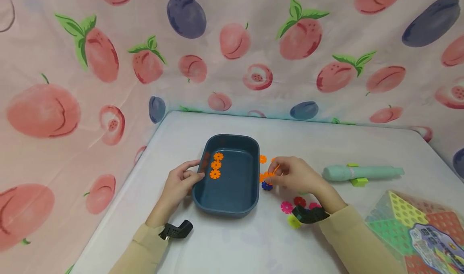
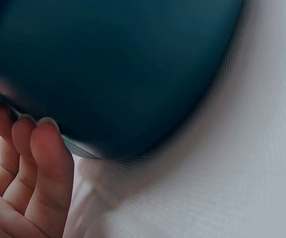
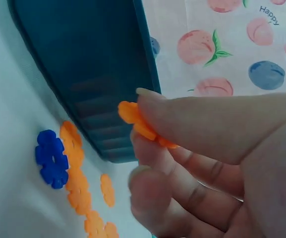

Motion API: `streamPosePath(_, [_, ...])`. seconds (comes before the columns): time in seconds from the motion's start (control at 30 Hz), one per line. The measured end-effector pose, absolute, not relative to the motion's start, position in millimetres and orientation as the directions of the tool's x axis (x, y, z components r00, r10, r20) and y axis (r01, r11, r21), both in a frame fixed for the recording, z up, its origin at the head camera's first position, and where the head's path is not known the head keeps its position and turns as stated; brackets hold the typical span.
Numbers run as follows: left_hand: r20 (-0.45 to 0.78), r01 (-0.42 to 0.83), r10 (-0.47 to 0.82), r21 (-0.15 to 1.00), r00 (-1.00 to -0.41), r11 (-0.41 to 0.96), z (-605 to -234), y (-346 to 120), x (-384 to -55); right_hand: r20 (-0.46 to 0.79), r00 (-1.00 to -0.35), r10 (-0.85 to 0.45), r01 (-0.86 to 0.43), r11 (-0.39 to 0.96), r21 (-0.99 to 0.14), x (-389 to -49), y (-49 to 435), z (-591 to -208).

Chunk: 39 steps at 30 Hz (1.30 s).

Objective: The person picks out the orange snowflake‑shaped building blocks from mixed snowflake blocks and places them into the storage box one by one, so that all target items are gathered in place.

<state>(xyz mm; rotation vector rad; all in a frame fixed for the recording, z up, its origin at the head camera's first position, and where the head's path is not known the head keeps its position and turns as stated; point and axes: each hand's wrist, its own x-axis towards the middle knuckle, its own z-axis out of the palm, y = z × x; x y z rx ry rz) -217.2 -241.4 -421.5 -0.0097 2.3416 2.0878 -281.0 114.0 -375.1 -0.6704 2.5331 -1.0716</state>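
A dark blue rectangular tray (image 1: 235,195) is gripped at its left wall by my left hand (image 1: 177,181). The thumb lies at the rim, and the fingertips (image 2: 46,139) press on the outer side. Inside the tray, three orange notched plastic discs (image 1: 216,165) form a row along the left. Just right of the tray, my right hand (image 1: 299,177) pinches an orange notched disc (image 3: 130,113) between thumb and forefinger, raised above the table. Below that hand lie more orange discs (image 3: 78,191) and a blue disc (image 3: 58,166).
Pink, red and yellow discs (image 1: 294,221) lie near the right wrist. Farther right are a pale green bottle-shaped object (image 1: 340,172) on lime-green supports and a clear package of coloured perforated sheets (image 1: 404,209). Fruit-print cloth (image 1: 235,88) walls the table's back and left.
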Motion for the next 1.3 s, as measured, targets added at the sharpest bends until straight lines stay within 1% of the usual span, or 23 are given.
streamPosePath(0.3, [-0.005, -0.005, -0.002, 0.989, -1.0, 0.148, -421, -242, -218, -0.071, -0.86, -0.505, -0.258, 0.551, -0.794, -284, 106, -363])
streamPosePath(0.43, [-0.003, -0.004, -0.006, 0.987, -1.0, 0.161, -420, -242, -219, -0.065, -0.857, -0.511, -0.256, 0.532, -0.807, -285, 97, -355])
streamPosePath(0.6, [-0.01, -0.011, -0.012, 0.988, -1.0, 0.154, -420, -242, -219, -0.066, -0.836, -0.544, -0.278, 0.525, -0.804, -287, 80, -346])
streamPosePath(0.77, [-0.005, -0.006, -0.01, 0.988, -1.0, 0.152, -421, -242, -219, -0.078, -0.791, -0.606, -0.3, 0.495, -0.815, -286, 57, -340])
streamPosePath(0.97, [-0.003, -0.004, -0.009, 0.99, -1.0, 0.14, -420, -242, -218, -0.072, -0.716, -0.694, -0.406, 0.499, -0.765, -288, 29, -329])
streamPosePath(1.07, [-0.001, -0.002, -0.006, 0.991, -1.0, 0.136, -420, -242, -219, -0.069, -0.69, -0.72, -0.436, 0.491, -0.754, -293, 16, -325])
streamPosePath(1.3, [0.005, 0.005, 0.002, 0.991, -1.0, 0.135, -423, -243, -220, -0.133, -0.634, -0.762, -0.457, 0.508, -0.73, -304, -7, -325])
